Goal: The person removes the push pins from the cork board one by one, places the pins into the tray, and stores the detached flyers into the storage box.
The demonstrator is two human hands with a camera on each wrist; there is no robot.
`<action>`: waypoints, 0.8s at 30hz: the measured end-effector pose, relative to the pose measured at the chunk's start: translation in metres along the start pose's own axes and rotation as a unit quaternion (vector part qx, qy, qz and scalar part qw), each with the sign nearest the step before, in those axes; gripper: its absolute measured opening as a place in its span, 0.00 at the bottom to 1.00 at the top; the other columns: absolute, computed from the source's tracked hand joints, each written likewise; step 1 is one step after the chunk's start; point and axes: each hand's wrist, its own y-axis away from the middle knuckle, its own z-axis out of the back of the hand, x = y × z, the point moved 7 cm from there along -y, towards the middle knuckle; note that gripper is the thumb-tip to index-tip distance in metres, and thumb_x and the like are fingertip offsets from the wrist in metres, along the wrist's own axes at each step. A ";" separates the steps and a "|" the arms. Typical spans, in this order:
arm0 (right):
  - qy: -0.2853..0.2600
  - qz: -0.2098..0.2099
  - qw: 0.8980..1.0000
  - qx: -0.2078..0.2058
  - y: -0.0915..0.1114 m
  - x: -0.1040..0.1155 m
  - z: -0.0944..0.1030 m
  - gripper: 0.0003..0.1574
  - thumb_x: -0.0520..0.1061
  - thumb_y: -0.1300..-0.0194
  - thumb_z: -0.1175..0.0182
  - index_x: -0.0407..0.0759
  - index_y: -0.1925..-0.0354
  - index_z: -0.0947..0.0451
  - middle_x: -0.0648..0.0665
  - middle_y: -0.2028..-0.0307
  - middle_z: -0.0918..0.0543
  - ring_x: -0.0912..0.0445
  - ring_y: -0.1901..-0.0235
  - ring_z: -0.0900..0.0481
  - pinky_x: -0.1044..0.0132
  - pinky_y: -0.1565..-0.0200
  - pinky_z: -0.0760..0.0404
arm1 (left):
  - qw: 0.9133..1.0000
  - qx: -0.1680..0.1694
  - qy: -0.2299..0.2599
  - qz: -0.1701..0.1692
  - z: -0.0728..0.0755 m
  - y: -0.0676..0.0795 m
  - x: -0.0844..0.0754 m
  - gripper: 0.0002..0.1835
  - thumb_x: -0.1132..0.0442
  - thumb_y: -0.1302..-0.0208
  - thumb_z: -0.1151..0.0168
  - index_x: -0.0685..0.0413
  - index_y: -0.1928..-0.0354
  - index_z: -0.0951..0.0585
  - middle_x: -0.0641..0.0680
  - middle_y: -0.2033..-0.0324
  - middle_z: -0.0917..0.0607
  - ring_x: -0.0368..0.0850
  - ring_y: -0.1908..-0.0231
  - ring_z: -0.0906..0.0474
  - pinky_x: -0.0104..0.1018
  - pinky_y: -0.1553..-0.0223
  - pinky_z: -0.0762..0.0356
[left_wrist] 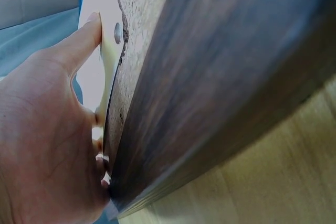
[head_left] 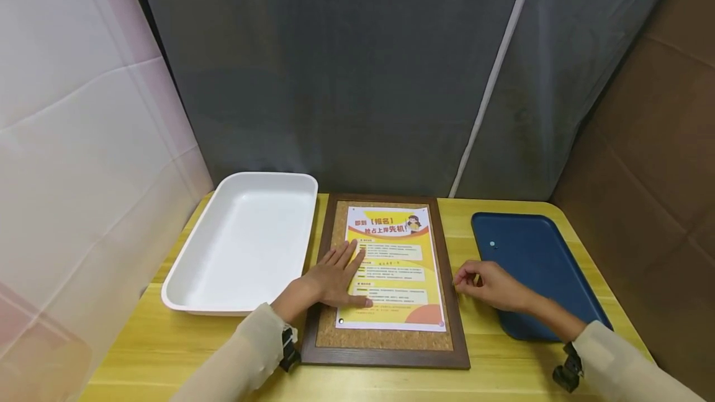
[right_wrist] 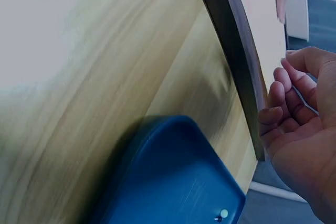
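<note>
A yellow and white printed poster (head_left: 391, 270) lies on a cork board (head_left: 385, 340) with a dark wooden frame. My left hand (head_left: 334, 278) presses its spread fingers on the poster's left side; in the left wrist view the thumb rests near a round tack (left_wrist: 117, 33) at a corner. My right hand (head_left: 491, 285) is just right of the frame, fingers curled. In the right wrist view its thumb and index finger meet at the tips, pinching a tiny pale thing that is mostly hidden. One pale thumbtack (right_wrist: 224, 213) lies in the blue tray (right_wrist: 173, 166).
To the left of the board stands a white tray (head_left: 240, 234). The blue tray sits at the right on the wooden table (head_left: 385, 383). Behind the table hangs a dark grey curtain (head_left: 335, 79), with a white sheet at the left and a brown one at the right.
</note>
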 end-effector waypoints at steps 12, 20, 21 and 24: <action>-0.035 0.020 0.998 0.055 0.000 0.020 -0.022 0.03 0.36 0.29 0.31 0.43 0.60 0.14 0.55 0.67 0.18 0.67 0.69 0.26 0.70 0.68 0.22 | 1.000 -0.001 0.019 -0.012 0.002 0.002 0.000 0.61 0.24 0.32 0.44 0.54 0.13 0.55 0.61 0.15 0.62 0.58 0.15 0.66 0.55 0.17 0.61; -0.016 0.075 0.994 0.076 0.002 0.031 -0.037 0.05 0.35 0.32 0.29 0.44 0.61 0.15 0.55 0.68 0.21 0.60 0.71 0.24 0.70 0.70 0.21 | 1.000 -0.001 0.021 -0.018 0.002 0.002 -0.001 0.61 0.23 0.32 0.45 0.54 0.13 0.56 0.61 0.15 0.62 0.58 0.15 0.66 0.55 0.17 0.61; -0.013 0.080 0.994 0.076 0.002 0.032 -0.039 0.05 0.35 0.32 0.29 0.44 0.61 0.15 0.55 0.68 0.21 0.59 0.71 0.23 0.70 0.70 0.21 | 1.000 -0.002 0.023 -0.019 0.002 0.002 -0.001 0.61 0.23 0.32 0.44 0.55 0.14 0.55 0.62 0.15 0.61 0.58 0.15 0.66 0.55 0.17 0.60; -0.003 0.086 0.993 0.075 0.003 0.034 -0.041 0.05 0.36 0.32 0.28 0.45 0.62 0.14 0.55 0.68 0.21 0.59 0.71 0.23 0.70 0.70 0.22 | 0.999 -0.003 0.025 -0.021 0.002 0.002 -0.001 0.61 0.24 0.32 0.45 0.56 0.14 0.55 0.62 0.15 0.61 0.59 0.16 0.66 0.55 0.17 0.60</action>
